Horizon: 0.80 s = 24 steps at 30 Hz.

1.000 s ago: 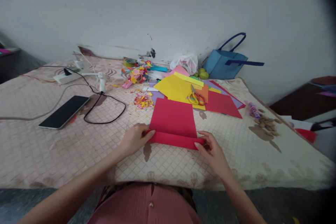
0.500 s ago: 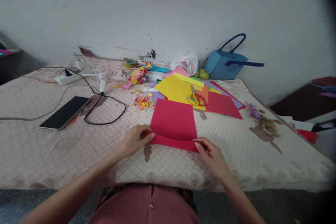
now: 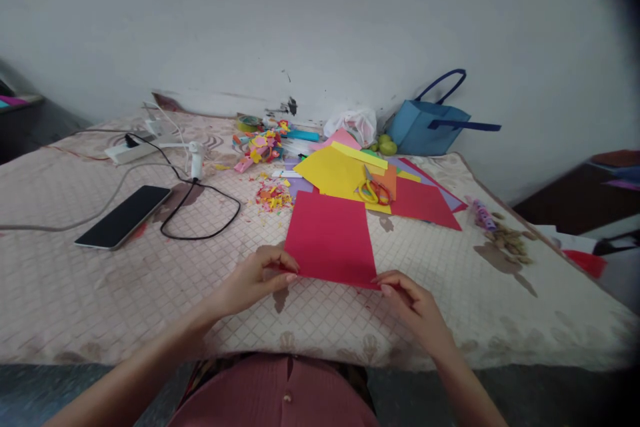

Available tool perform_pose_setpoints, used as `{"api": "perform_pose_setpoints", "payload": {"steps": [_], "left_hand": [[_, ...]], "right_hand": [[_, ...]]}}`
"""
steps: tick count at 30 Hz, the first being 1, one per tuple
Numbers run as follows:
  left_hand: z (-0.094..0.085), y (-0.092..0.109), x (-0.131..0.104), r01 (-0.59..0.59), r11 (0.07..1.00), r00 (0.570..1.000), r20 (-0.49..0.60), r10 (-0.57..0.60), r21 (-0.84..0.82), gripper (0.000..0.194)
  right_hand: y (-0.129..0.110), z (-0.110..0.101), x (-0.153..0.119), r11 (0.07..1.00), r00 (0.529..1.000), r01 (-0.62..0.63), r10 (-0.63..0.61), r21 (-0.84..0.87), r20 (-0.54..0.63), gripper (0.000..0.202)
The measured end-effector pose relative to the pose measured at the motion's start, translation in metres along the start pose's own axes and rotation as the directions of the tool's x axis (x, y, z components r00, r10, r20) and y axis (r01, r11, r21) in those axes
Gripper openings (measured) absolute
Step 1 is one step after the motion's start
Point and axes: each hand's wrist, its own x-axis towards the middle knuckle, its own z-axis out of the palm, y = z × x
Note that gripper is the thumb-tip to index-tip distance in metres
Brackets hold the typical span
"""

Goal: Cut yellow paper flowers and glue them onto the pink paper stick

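A red sheet of paper (image 3: 330, 233) lies in front of me, its near edge pinched at both corners. My left hand (image 3: 265, 280) grips the near left corner between thumb and fingers. At the near right corner, my right hand (image 3: 413, 307) pinches the paper the same way. Just behind the sheet, scissors (image 3: 373, 188) with yellow and red handles rest on a pile of coloured paper, a yellow sheet (image 3: 330, 170) on top. Another red sheet (image 3: 425, 201) sticks out to the right of that pile.
To the left are a tablet-like black device (image 3: 125, 217), a black cable (image 3: 235, 213) and a white power strip (image 3: 131, 150). Paper scraps (image 3: 274, 195) lie beyond my left hand. A blue bag (image 3: 427, 125) stands against the wall; unshelled-nut-like pieces (image 3: 507, 243) lie at right.
The raised strip along the red paper's near edge no longer shows; that edge now looks like a thin line. Both hands have shifted slightly toward me, still pinching the corners.
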Motion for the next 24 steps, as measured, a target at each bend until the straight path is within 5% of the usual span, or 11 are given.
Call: {"api": "perform_pose_setpoints", "payload": {"steps": [6, 11, 16, 24], "left_hand": [[-0.003, 0.004, -0.002, -0.069, 0.989, 0.997, 0.020, 0.072, -0.129, 0.029], [0.001, -0.007, 0.009, 0.101, 0.959, 0.970, -0.189, -0.154, -0.263, 0.032], [0.005, -0.014, 0.031, 0.159, 0.780, 0.923, -0.190, -0.335, -0.605, 0.034], [0.009, -0.010, 0.047, 0.202, 0.676, 0.915, -0.110, -0.389, -0.709, 0.029]], "right_hand": [[0.000, -0.001, -0.005, 0.997, 0.999, -0.035, 0.036, 0.068, -0.009, 0.018], [0.002, 0.002, -0.014, 0.993, 0.996, -0.033, 0.041, 0.112, -0.074, 0.016], [0.008, 0.004, -0.023, 0.991, 0.980, -0.007, 0.033, 0.131, -0.196, 0.013], [0.013, -0.002, -0.031, 0.978, 0.951, 0.134, -0.083, 0.157, -0.298, 0.007]]}}
